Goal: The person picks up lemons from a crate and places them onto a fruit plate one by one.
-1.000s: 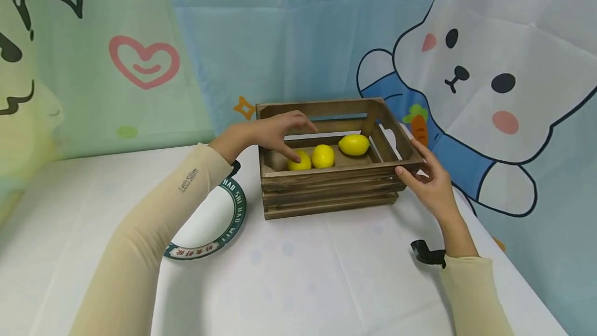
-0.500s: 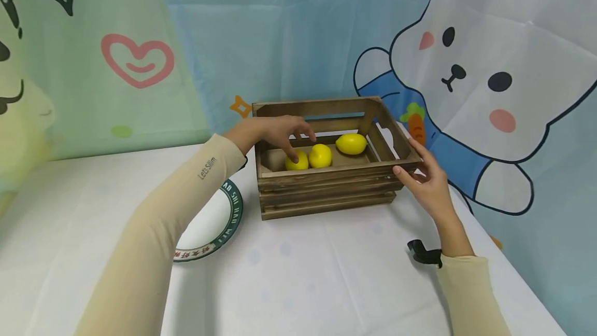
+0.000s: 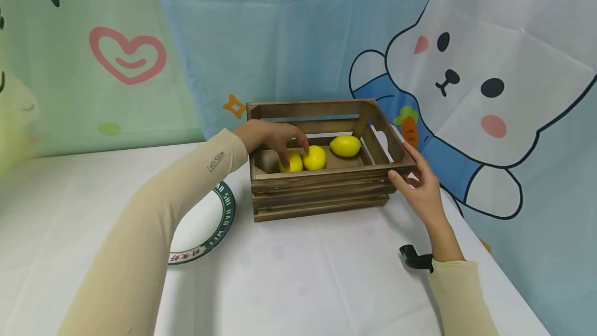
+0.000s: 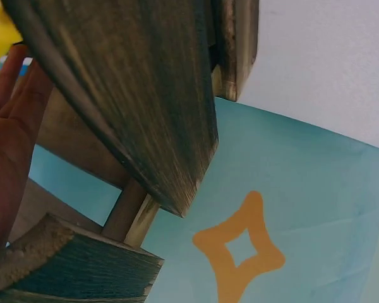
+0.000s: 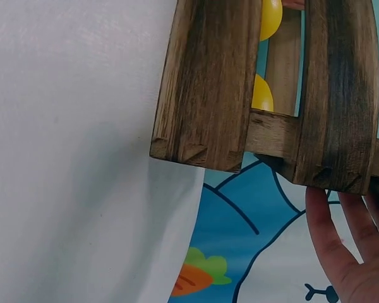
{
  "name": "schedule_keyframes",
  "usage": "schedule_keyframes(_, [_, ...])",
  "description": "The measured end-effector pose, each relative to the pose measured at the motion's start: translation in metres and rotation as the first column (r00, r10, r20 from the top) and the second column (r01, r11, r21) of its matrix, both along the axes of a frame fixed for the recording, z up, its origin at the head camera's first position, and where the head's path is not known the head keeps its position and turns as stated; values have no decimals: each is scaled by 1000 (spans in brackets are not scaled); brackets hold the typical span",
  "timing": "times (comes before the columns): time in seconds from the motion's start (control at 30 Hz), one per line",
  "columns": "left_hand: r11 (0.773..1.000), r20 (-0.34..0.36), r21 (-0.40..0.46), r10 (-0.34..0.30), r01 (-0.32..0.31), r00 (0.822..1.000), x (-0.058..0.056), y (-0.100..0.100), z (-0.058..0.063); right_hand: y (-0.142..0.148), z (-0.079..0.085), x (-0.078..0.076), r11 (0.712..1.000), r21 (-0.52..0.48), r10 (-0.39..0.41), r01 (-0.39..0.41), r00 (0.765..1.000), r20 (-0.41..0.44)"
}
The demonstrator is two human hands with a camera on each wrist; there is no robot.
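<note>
A brown slatted wooden crate (image 3: pixel 322 185) stands on the white-covered table with three yellow lemons inside. My left hand (image 3: pixel 279 138) reaches down over its left end and grips the leftmost lemon (image 3: pixel 294 163), thumb at the front and fingers on the far right side. Close beside those fingers lies the middle lemon (image 3: pixel 315 158). The third lemon (image 3: pixel 345 145) lies farther back to the right. My right hand (image 3: pixel 420 183) holds the crate's right front corner, thumb on the front and fingers along the end. In the right wrist view, its fingers (image 5: pixel 325 230) touch the end slat.
A white plate (image 3: pixel 221 222) with a green lettered rim lies left of the crate, partly hidden by the left sleeve (image 3: pixel 154 211). Behind the table hangs a cartoon-printed cloth (image 3: pixel 224 30). The table's right edge slants past the right forearm.
My left hand has moved lower into the crate, and its thumb and fingers have closed in on the leftmost lemon. The right hand keeps its hold on the corner. The head view has shifted slightly.
</note>
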State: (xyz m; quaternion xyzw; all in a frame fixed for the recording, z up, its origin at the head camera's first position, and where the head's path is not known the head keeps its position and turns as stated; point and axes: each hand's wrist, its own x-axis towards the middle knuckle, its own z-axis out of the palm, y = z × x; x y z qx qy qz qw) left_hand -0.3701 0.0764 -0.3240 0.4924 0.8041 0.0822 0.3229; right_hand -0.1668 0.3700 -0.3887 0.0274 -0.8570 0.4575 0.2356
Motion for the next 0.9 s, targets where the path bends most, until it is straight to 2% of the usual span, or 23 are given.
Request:
schedule_keyframes(0.2, [998, -6, -59, -37, 37, 999, 0, 3, 0, 1, 1, -1, 1000, -16, 8, -9, 1000, -23])
schedule_keyframes(0.43, [988, -16, -143, -61, 58, 998, 3, 4, -7, 1, 1, 1, 999, -24, 23, -23, 1000, -22])
schedule_keyframes(0.7, [967, -47, -247, -80, 66, 996, 3, 6, -7, 1, 2, 0, 998, -52, 36, -37, 999, -27])
schedule_keyframes(0.9, [960, -64, -268, -98, 77, 993, 4, 7, -10, 1, 1, 1, 999, -29, 24, -25, 999, -21])
